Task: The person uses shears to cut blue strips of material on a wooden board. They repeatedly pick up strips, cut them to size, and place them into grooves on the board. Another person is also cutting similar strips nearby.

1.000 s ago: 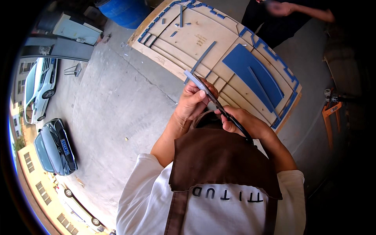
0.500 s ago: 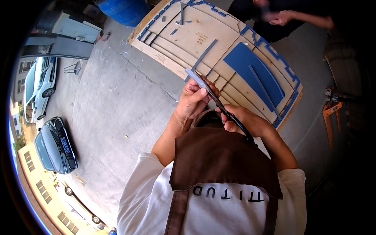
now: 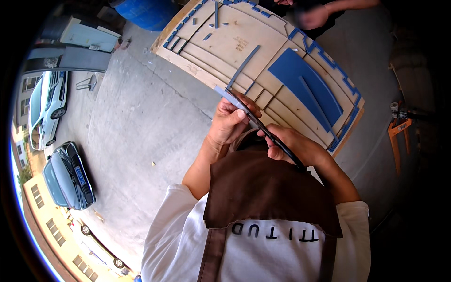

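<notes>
- Strip (image 3: 224,94), pale grey and slim, sits in my left hand (image 3: 228,122); its free end juts out past my fingers, far and to the left.
- My left hand is closed, gripping the strip between thumb and fingers; a long black bar (image 3: 271,136) runs close along the strip's right side; whether the two touch, I cannot tell.
- My right hand (image 3: 295,143) is closed round the bar; the bar slants from near right to far left, its near end showing just beside my brown apron (image 3: 272,192).
- Beyond my hands lies a wooden board (image 3: 253,30); a blue sheet (image 3: 293,75) rests on its right part; a thin blue-grey lath (image 3: 243,67) lies to the left of that sheet.
- Another person's hand (image 3: 314,18), blurred, is at the far right, beside the board; what it does, I cannot tell.
- Far left stands a blue barrel (image 3: 145,14); well to the left are a white car (image 3: 47,103) and, nearer, a dark car (image 3: 70,174); an orange stand (image 3: 398,129) is off to the right.
</notes>
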Motion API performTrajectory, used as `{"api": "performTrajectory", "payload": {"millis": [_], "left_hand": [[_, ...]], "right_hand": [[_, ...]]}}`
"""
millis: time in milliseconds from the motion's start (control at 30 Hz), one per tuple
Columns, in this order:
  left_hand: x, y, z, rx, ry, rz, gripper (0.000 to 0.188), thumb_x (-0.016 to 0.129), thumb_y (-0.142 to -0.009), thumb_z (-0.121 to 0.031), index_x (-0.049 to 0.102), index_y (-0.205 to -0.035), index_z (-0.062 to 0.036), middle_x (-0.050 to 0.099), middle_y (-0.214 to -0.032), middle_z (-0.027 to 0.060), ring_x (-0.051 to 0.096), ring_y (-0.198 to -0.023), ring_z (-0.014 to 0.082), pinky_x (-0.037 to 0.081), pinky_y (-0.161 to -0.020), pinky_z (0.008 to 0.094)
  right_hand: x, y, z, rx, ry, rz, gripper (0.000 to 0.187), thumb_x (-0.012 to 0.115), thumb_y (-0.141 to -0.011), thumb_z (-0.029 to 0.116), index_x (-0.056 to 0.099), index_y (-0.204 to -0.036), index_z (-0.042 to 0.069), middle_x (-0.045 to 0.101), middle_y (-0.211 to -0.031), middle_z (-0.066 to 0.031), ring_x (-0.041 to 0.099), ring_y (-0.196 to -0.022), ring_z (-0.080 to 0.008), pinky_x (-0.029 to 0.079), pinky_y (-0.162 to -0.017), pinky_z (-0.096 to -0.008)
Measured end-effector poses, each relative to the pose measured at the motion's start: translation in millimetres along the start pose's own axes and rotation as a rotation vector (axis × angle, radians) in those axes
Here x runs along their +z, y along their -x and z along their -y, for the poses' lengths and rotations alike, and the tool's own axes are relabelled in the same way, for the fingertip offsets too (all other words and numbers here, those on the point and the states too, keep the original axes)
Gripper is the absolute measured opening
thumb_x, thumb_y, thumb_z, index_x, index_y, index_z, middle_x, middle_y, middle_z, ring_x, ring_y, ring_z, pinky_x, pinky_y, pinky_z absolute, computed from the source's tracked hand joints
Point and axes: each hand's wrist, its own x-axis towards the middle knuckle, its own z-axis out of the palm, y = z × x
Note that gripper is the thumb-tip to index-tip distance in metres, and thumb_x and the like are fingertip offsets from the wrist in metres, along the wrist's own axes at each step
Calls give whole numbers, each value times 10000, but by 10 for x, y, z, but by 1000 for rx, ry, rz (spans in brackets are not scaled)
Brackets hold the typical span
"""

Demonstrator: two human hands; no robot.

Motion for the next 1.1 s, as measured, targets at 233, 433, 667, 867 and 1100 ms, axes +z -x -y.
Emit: {"api": "performTrajectory", "payload": {"millis": [233,433,667,867,1100], "left_hand": [[28,-9,-20,-5,19,5,255,723,-816,-145,539,-989,-106,588,-855,27,588,-842,218,458,-745,382],[-6,-13,0,18,91,28,240,716,-793,-89,551,-966,-67,626,-880,89,620,-877,267,503,-792,401],[-4,18,-57,70,117,130,253,725,-778,-71,546,-957,-82,622,-847,92,605,-836,270,481,-751,410],[8,19,-86,62,77,111,256,736,-778,-100,546,-948,-82,621,-841,100,603,-827,270,473,-755,408],[11,47,-58,2,13,39,266,700,-843,-207,574,-1043,-84,605,-896,55,595,-883,248,477,-796,403]], "right_hand": [[-55,-13,87,31,-29,41,818,599,-772,669,502,-1156,-48,536,-838,-88,540,-735,-206,455,-697,-333],[-52,-14,126,41,-2,-4,766,626,-721,699,491,-937,-24,549,-811,-164,549,-772,-322,446,-745,-410],[0,11,363,74,122,-86,659,748,-685,576,516,-891,-6,554,-786,-127,548,-705,-280,458,-666,-383],[-5,15,384,78,131,-75,611,759,-713,503,550,-981,-5,585,-786,-151,569,-703,-302,467,-664,-375],[69,6,72,34,-164,-14,662,635,-786,604,545,-1034,-3,562,-729,-118,572,-685,-258,464,-660,-351]]}}
